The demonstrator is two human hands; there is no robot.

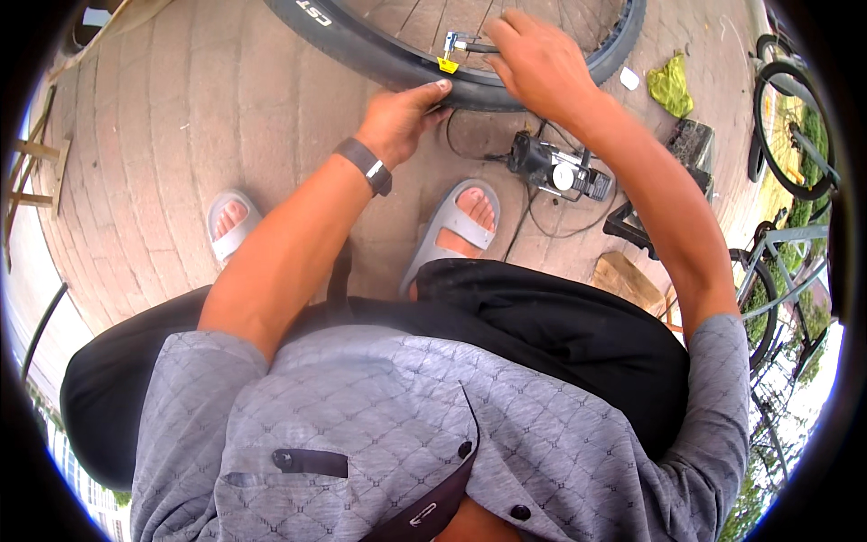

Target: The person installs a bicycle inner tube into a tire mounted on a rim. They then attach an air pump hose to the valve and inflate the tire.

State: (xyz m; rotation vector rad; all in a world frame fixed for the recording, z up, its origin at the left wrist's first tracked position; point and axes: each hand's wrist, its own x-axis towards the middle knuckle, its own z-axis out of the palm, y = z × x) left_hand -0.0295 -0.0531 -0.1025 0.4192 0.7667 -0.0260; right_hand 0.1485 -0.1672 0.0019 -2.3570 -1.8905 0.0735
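Note:
A bicycle wheel with a black tire (361, 56) stands at the top of the head view, its upper part cut off by the frame edge. My left hand (404, 122) grips the tire's near edge, thumb on the sidewall and fingers behind it. On the inner side of the rim sits a silver pump chuck (452, 43) with a yellow lever (448, 65), where the valve would be. My right hand (540, 65) is closed around the black air hose (483, 48) just right of the chuck. Its fingertips are partly hidden.
A small black air pump (533, 155) with a round white gauge (564, 175) rests on the brick paving between my right foot and forearm, cables around it. Beyond lie a yellow-green bag (669, 86), a dark box (691, 143) and cardboard (628, 278). Bicycles (795, 131) stand at right.

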